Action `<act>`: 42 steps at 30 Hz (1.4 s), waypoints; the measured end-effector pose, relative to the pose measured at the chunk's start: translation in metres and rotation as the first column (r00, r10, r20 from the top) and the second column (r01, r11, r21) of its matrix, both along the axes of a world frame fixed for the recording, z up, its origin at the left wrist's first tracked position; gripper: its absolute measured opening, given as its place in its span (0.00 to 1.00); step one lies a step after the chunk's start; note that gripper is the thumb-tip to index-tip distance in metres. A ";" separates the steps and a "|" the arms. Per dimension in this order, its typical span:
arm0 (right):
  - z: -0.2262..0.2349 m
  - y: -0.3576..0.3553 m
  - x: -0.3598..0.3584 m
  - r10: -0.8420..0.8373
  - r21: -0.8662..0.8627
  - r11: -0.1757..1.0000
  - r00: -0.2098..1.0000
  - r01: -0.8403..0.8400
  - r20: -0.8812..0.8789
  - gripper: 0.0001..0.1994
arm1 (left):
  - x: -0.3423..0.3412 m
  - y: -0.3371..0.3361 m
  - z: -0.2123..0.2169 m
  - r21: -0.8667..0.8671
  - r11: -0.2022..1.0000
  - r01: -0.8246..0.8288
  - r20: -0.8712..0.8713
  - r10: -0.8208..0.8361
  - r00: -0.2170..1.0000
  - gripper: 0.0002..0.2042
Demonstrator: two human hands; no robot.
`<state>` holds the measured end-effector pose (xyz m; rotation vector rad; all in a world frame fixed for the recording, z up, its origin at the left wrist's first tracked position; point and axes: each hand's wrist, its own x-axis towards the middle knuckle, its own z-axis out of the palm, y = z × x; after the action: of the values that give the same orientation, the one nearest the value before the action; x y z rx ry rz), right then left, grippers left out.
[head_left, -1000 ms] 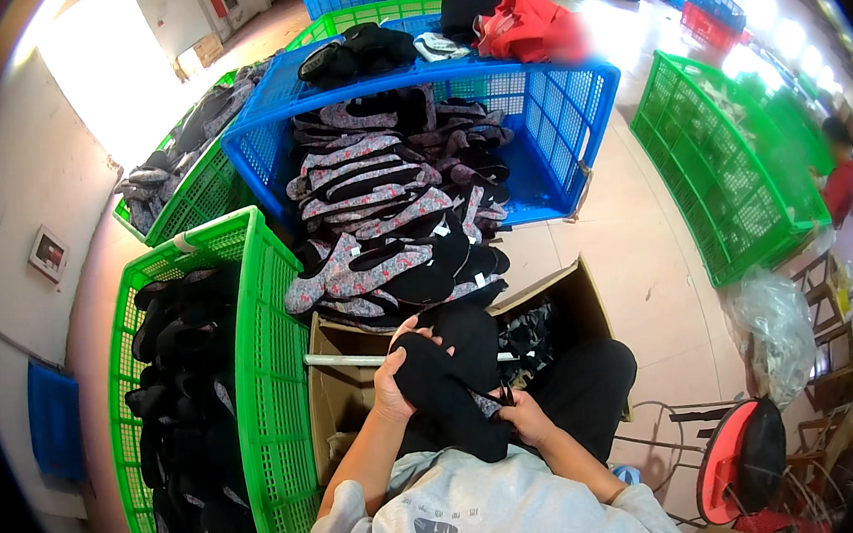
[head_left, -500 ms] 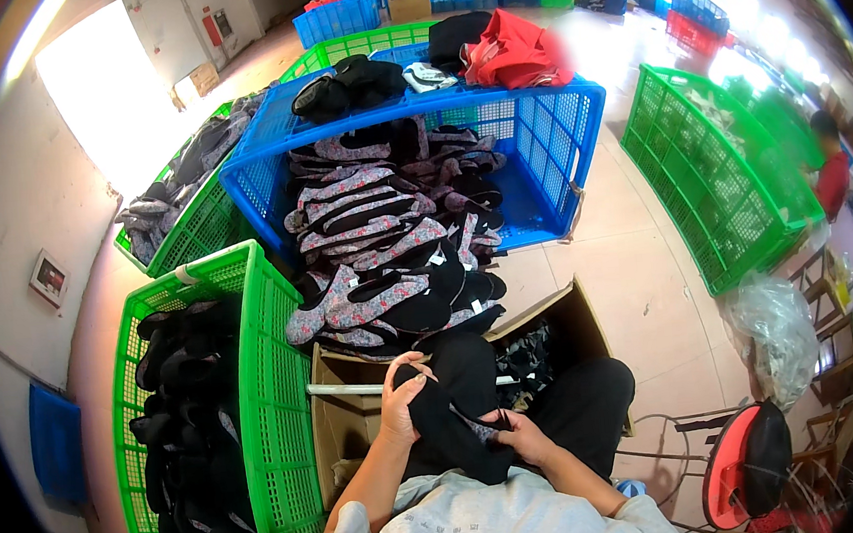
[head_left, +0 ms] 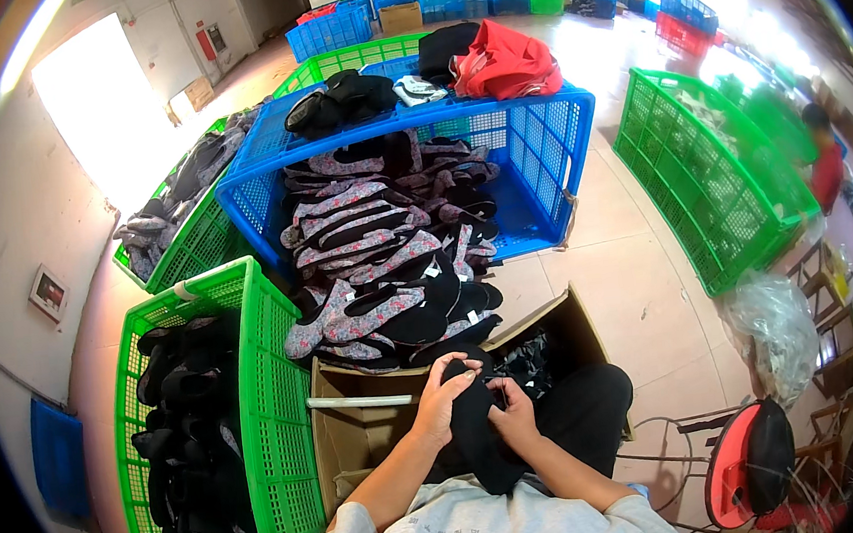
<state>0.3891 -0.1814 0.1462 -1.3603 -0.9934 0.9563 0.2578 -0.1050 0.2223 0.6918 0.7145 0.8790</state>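
Observation:
Over my lap I hold a black soft fabric piece (head_left: 475, 431), shaped like a soft slipper or shoe upper. My left hand (head_left: 444, 397) grips its upper left side, fingers wrapped over the top. My right hand (head_left: 514, 416) pinches its right edge, thumb up. Just beyond my hands, a heap of similar black pieces with floral grey-and-pink lining (head_left: 380, 310) spills from a blue crate (head_left: 539, 172) lying on its side. Beneath my hands stands an open cardboard box (head_left: 346, 448) with a white rod (head_left: 357, 402) across it and dark patterned scraps (head_left: 524, 364) inside.
At my left, a tall green crate (head_left: 257, 410) holds many black pieces. Red cloth (head_left: 505, 60) and black items (head_left: 344, 103) lie on the blue crate. A green crate (head_left: 695, 180), a clear plastic bag (head_left: 772, 329) and a red-and-black round seat (head_left: 747, 462) stand right. Another person (head_left: 824, 165) is far right.
Both hands have come closer together and moved up the black piece. My left hand has shifted right. The floral lining that showed near my right hand is now turned out of sight.

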 end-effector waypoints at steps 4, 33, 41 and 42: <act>-0.001 0.012 -0.001 -0.096 0.100 0.991 0.987 0.083 0.128 0.19 | 0.004 -0.002 0.004 -0.058 0.998 0.009 -0.016 -0.010 1.000 0.17; 0.025 -0.001 -0.005 0.061 -0.058 0.996 0.991 -0.069 -0.123 0.10 | 0.009 -0.011 -0.016 0.009 0.996 -0.085 -0.187 0.086 0.979 0.12; 0.007 -0.004 -0.004 0.032 0.006 0.999 0.971 -0.031 -0.238 0.13 | 0.009 -0.008 -0.016 0.098 0.995 -0.020 -0.222 0.042 0.974 0.13; 0.003 -0.004 -0.004 0.025 0.021 1.000 0.967 -0.021 -0.255 0.13 | 0.010 -0.007 -0.011 0.122 0.992 -0.022 -0.228 0.050 0.972 0.14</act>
<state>0.3854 -0.1849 0.1487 -1.1779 -0.8209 1.1067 0.2676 -0.1124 0.2109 0.9001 0.8898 0.8883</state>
